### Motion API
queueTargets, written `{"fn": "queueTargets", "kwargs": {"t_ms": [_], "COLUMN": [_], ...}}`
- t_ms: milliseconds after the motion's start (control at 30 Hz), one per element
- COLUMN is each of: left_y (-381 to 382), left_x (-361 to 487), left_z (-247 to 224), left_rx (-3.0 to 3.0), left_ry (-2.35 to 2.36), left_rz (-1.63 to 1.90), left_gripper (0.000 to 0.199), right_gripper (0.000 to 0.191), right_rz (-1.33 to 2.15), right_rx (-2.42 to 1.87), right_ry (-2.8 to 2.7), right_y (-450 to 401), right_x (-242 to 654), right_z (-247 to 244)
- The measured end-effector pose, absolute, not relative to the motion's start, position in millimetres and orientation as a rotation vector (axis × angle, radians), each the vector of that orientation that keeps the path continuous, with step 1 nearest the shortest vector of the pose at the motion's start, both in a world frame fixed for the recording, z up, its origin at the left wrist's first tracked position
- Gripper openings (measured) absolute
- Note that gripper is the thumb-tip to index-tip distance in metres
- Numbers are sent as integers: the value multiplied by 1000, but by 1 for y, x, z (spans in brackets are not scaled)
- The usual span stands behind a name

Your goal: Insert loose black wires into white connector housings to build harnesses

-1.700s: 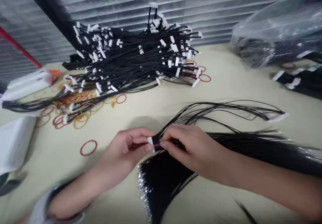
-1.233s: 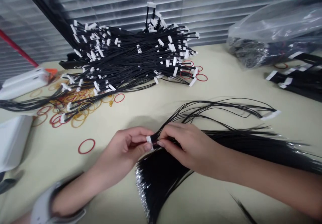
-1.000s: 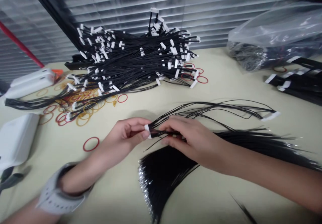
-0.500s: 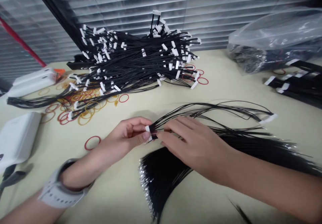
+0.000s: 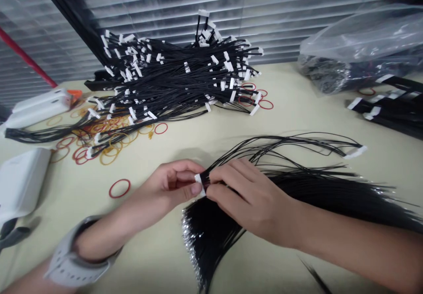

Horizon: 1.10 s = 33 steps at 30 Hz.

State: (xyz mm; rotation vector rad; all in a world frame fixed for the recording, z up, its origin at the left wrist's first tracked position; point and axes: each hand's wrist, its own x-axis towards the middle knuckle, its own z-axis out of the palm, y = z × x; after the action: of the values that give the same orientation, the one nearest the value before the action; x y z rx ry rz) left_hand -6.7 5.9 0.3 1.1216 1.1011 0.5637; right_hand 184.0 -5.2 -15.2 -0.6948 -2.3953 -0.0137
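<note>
Between the thumb and fingers of my left hand (image 5: 178,184) is a white connector (image 5: 199,184), with thin black wires (image 5: 228,151) running out of it to the right. Close against the connector, my right hand (image 5: 254,197) pinches at the wires; its fingertips partly hide what they grip. The far end of these wires carries another white connector (image 5: 356,152), lying on the table. Beneath my right hand spreads a thick bundle of loose black wires (image 5: 218,237) with shiny metal tips.
Behind my hands lies a heap of finished-looking black wire harnesses (image 5: 178,74) with white connectors. Red and yellow rubber bands (image 5: 112,140) are scattered at left, near white devices (image 5: 24,179). At right are a clear plastic bag (image 5: 357,52) and more harnesses (image 5: 396,109).
Both hands have shifted slightly downward with the connector. The right fingertips have come closer to it, and the view has moved a little.
</note>
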Motion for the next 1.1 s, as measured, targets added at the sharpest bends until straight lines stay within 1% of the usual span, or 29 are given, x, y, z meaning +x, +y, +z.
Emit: {"fn": "queueTargets", "kwargs": {"t_ms": [167, 367, 600, 767, 1100], "left_y": [10, 14, 12, 11, 4], "left_x": [-11, -12, -12, -10, -1], "left_z": [0, 1, -1, 0, 1], "left_rx": [1147, 1206, 1212, 1222, 1216], "left_ry": [1191, 1169, 1207, 1207, 1245], "left_rz": [653, 605, 565, 552, 613], "left_gripper": [19, 15, 18, 19, 19], "right_gripper": [26, 29, 31, 28, 22], "right_rz": [-26, -12, -48, -18, -159], "right_rx": [-812, -857, -833, -807, -700], "right_ry": [-2351, -2413, -2447, -2463, -2483], "right_y": [-3, -1, -2, -3, -2], "right_x": [187, 190, 189, 190, 187], "right_z": [-21, -23, -20, -22, -20]}}
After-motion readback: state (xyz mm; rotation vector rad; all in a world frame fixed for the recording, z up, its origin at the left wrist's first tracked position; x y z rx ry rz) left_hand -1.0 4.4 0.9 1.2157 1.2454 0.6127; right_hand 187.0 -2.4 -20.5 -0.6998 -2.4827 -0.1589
